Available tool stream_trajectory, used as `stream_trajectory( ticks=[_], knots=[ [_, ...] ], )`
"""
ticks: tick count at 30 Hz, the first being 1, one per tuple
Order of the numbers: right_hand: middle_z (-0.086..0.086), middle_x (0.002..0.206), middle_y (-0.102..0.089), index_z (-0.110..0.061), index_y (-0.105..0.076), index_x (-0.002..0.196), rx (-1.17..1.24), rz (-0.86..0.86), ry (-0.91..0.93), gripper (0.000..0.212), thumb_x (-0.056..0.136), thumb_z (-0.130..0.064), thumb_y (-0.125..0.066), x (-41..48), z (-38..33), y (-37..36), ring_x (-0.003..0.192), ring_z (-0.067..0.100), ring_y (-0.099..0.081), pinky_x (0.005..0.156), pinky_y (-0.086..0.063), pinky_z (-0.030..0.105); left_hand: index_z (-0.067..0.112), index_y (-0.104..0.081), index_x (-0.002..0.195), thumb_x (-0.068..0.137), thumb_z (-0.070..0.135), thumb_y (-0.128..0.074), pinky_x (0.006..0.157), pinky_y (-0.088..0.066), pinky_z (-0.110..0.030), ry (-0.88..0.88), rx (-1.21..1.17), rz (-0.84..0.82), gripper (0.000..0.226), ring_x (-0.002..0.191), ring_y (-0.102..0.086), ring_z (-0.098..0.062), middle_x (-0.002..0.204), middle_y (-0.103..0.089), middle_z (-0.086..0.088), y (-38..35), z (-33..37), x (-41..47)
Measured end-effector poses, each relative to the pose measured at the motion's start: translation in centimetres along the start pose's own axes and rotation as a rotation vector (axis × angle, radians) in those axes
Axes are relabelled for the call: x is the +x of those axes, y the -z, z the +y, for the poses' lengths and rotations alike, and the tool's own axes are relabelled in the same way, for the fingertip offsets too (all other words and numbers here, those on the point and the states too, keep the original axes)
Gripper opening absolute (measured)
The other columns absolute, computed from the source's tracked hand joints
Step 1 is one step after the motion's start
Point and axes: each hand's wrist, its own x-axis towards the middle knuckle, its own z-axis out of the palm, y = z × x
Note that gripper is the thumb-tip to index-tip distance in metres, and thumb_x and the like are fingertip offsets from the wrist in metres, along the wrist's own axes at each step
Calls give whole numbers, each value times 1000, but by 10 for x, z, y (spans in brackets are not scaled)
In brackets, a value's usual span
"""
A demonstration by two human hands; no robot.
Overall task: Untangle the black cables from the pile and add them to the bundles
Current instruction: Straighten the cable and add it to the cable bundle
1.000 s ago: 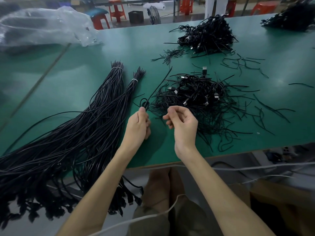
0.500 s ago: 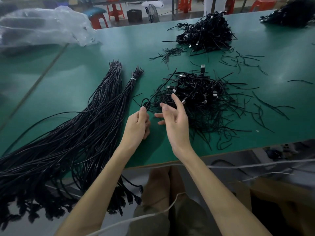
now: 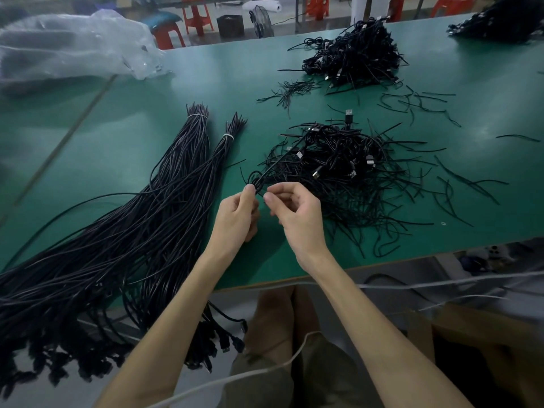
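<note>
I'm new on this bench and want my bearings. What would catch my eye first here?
The tangled pile, black cables with silver plugs poking out, sprawls in the middle of the green table. Left of it, two long tied bundles fan toward the near edge and hang over it. Just before the pile, the left hand and right hand pinch one looped cable.

Black cables point(image 3: 332, 163), green table point(image 3: 117, 148), white ties point(image 3: 197, 116), red stools point(image 3: 196, 13)

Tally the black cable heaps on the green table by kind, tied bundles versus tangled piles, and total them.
Tied bundles: 2, left bundle and right bundle
Tangled piles: 3, near pile, far pile and far-right pile
Total: 5
</note>
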Motion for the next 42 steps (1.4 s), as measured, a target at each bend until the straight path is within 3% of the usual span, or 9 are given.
stream_trajectory(
  ticks=[8, 13, 20, 24, 28, 32, 35, 38, 42],
  knots=[
    [6, 96, -72, -18, -64, 117, -17, -90, -7, 21, 97, -20, -71, -1, -4, -1, 91, 18, -70, 91, -57, 46, 19, -37, 68, 108, 27, -35, 37, -25, -25, 29, -78, -15, 41, 45, -24, -15, 54, -30, 7, 1, 4, -3],
    [-2, 99, -67, -24, -65, 123, -39, -164, 2, 28, 96, -18, -68, -1, -7, -2, 97, 12, -63, 95, -51, 34, 20, -34, 67, 101, 24, -39, 40, -17, -26, 27, -78, -28, 34, 46, -18, -15, 54, -25, 4, 0, 5, -4],
    [13, 123, -64, -38, -73, 120, 63, -237, -28, 26, 94, -35, -72, -1, -10, 2, 113, 29, -59, 112, -44, 46, 15, -44, 64, 89, 37, -45, 40, -16, -23, 8, -124, -187, 33, 46, -17, -11, 64, -20, -3, 1, 3, -6],
    [10, 121, -66, -36, -78, 109, 40, -240, -32, 22, 89, -44, -73, 0, -9, 1, 112, 18, -63, 112, -43, 44, 12, -45, 74, 93, 32, -42, 41, -15, -24, 4, -111, -159, 28, 47, -16, -12, 69, -14, -12, 2, 4, -5],
    [3, 125, -64, -33, -78, 110, 44, -247, -12, 27, 86, -43, -77, 0, -7, 0, 116, 16, -62, 112, -43, 37, 11, -47, 72, 94, 27, -40, 40, -19, -21, -6, -117, -128, 28, 46, -17, -12, 64, -15, -3, 2, 6, -5],
    [1, 124, -67, -31, -75, 110, 74, -258, -7, 22, 88, -32, -78, 2, -5, 0, 118, 11, -62, 104, -45, 24, 31, -62, 61, 101, 23, -35, 40, -20, -21, -20, -132, -140, 49, 45, -20, -10, 59, -22, 5, 1, 8, -6],
    [0, 117, -73, -19, -74, 114, 77, -252, -16, 25, 90, -25, -78, 4, -2, 1, 117, 12, -64, 103, -47, 26, 20, -61, 74, 101, 28, -38, 39, -20, -20, 11, -176, -128, 36, 45, -21, -10, 59, -25, 9, 2, 6, -5],
    [-1, 108, -75, -18, -74, 108, 56, -223, -6, 22, 88, -26, -80, 3, -1, 1, 111, 14, -66, 105, -49, 34, 20, -52, 67, 99, 31, -41, 39, -20, -20, 21, -176, -106, 36, 44, -19, -11, 58, -24, 8, 2, 4, -3],
    [-4, 105, -75, -16, -73, 109, 23, -189, 8, 27, 86, -28, -82, 3, -1, 0, 102, 11, -67, 98, -51, 29, 28, -52, 57, 95, 30, -41, 38, -19, -19, 30, -181, -53, 39, 42, -20, -10, 54, -24, 9, 1, 4, -2]
  ],
)
